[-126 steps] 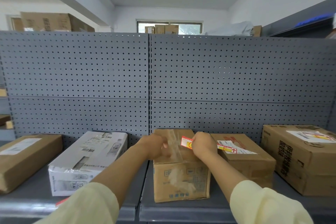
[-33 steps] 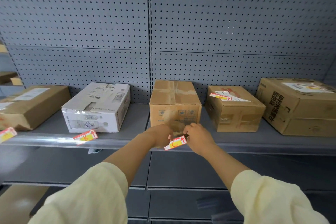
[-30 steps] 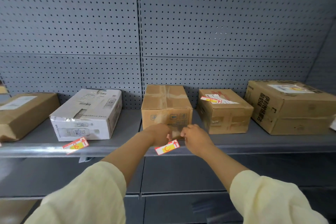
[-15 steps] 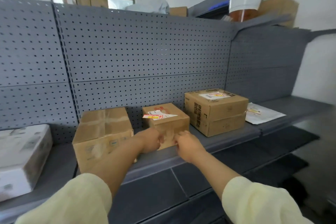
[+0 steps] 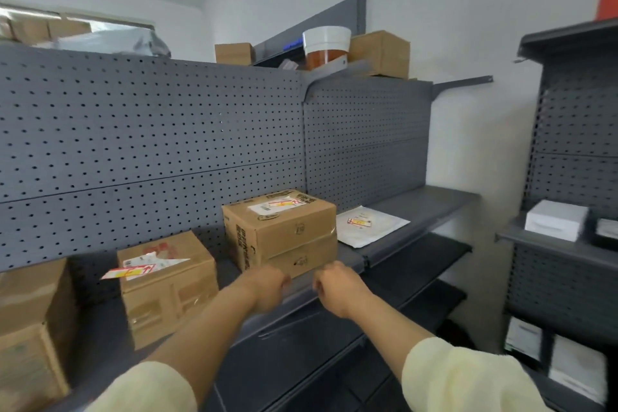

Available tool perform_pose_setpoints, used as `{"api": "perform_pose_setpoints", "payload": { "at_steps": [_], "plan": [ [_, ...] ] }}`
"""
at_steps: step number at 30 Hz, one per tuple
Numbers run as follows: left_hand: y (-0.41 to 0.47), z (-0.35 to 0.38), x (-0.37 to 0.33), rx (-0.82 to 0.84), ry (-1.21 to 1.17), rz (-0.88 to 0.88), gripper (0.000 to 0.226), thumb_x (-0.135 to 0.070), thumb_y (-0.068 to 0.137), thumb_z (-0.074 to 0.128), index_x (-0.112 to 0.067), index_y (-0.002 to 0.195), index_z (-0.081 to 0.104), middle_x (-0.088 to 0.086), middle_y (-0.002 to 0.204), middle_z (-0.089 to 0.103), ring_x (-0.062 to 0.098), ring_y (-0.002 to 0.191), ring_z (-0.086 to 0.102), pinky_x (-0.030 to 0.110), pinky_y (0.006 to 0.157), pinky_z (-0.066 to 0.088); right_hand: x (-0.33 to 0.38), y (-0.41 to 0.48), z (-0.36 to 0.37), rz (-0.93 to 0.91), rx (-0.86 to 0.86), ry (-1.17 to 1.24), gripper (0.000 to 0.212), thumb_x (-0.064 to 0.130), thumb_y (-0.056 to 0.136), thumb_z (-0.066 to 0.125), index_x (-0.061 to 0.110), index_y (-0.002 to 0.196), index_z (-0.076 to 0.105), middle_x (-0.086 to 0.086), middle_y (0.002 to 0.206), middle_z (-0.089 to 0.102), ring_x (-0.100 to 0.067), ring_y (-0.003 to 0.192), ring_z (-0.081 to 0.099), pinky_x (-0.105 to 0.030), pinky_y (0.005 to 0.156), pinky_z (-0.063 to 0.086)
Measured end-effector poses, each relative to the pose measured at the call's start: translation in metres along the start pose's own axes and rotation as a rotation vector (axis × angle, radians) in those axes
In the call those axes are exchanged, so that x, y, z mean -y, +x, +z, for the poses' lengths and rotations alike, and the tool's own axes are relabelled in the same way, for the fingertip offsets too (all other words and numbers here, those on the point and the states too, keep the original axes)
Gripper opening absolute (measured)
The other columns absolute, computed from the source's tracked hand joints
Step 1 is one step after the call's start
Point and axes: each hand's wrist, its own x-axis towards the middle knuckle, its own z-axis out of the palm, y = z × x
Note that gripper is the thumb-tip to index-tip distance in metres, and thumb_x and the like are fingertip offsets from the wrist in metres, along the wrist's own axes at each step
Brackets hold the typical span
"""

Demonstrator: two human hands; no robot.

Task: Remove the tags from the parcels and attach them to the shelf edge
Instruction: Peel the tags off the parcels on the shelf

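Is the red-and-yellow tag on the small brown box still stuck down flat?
Partly lifted: the tag overhangs the small brown box's left top edge.

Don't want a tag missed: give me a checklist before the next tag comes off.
1. Left hand free: ok, nothing seen in it.
2. Right hand free: ok, nothing seen in it.
3. Small box keeps its tag: ok, it sticks out past the top's left edge.
4. Big box tagged: ok, on top.
5. White envelope tagged: ok.
6. Shelf edge bare ahead: cannot tell, hands cover it.
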Motion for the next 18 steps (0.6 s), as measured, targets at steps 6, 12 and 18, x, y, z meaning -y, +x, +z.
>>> {"api": "perform_pose_setpoints", "payload": {
  "at_steps": [6, 12, 18],
  "plan": [
    [0.051, 0.013, -0.038, 0.015, -0.051, 0.032, 0.028, -0.015, 0.096, 0.045, -0.01, 0.119, 0.061, 0.01, 0.118, 0.06, 0.024, 0.099, 0.05, 0.028, 0.082, 0.035, -0.058, 0.003, 0.013, 0.048, 0.091, -0.015, 0.025, 0.013, 0.091, 0.05, 0.017, 0.113, 0.063, -0.01, 0.123, 0.059, -0.028, 0.119, 0.045, -0.04, 0.098, 0.043],
    [0.11, 0.011, -0.058, 0.021, -0.081, 0.094, 0.027, -0.016, 0.095, 0.045, -0.019, 0.116, 0.063, 0.006, 0.122, 0.06, 0.025, 0.112, 0.056, 0.033, 0.094, 0.042, -0.102, 0.025, 0.017, 0.122, 0.108, 0.0, 0.026, 0.014, 0.092, 0.049, 0.019, 0.114, 0.063, -0.008, 0.126, 0.057, -0.027, 0.122, 0.044, -0.039, 0.1, 0.042],
    [0.179, -0.008, -0.075, -0.007, -0.038, 0.158, 0.018, -0.016, 0.093, 0.048, -0.016, 0.104, 0.062, 0.008, 0.108, 0.06, 0.025, 0.1, 0.058, 0.036, 0.086, 0.047, -0.153, 0.058, 0.013, 0.228, 0.122, -0.034, 0.029, 0.013, 0.091, 0.045, 0.015, 0.113, 0.064, -0.015, 0.121, 0.058, -0.032, 0.115, 0.048, -0.041, 0.096, 0.044]
  ]
}}
